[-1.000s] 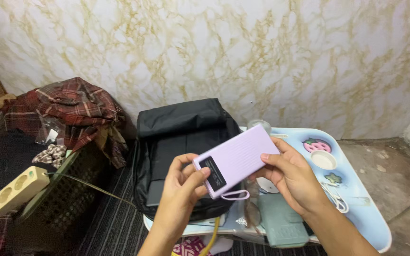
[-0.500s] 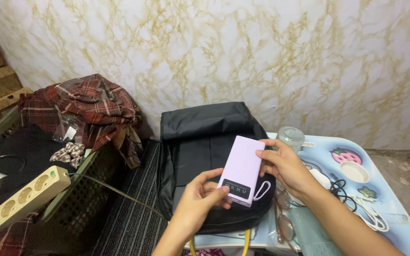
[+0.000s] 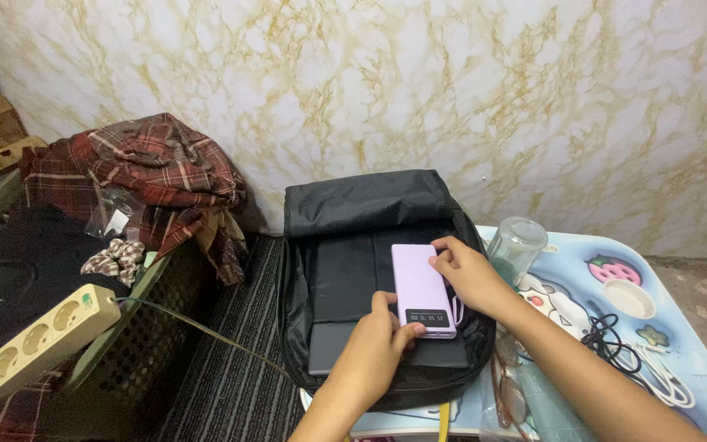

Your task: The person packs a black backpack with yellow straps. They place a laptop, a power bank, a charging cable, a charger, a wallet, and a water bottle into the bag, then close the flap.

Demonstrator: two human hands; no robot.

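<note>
A lilac power bank (image 3: 421, 286) with a dark display strip lies flat over the open black backpack (image 3: 353, 213). My left hand (image 3: 376, 344) pinches its near end by the display. My right hand (image 3: 468, 274) holds its far right edge, fingers curled over the side. Inside the backpack a dark grey flat device (image 3: 333, 344) shows under the power bank.
The backpack rests on the left end of a pale blue cartoon-printed table (image 3: 681, 327). A glass jar (image 3: 517, 243), white cables (image 3: 656, 372), eyeglasses (image 3: 507, 393) and a green case (image 3: 543, 405) lie on it. At left: a plaid cloth (image 3: 157, 172), a crate (image 3: 124, 336), a power strip (image 3: 34, 344).
Both hands have lowered the power bank from mid-air down into the open backpack, turning it so it lies lengthwise and flat. The view shifted slightly right.
</note>
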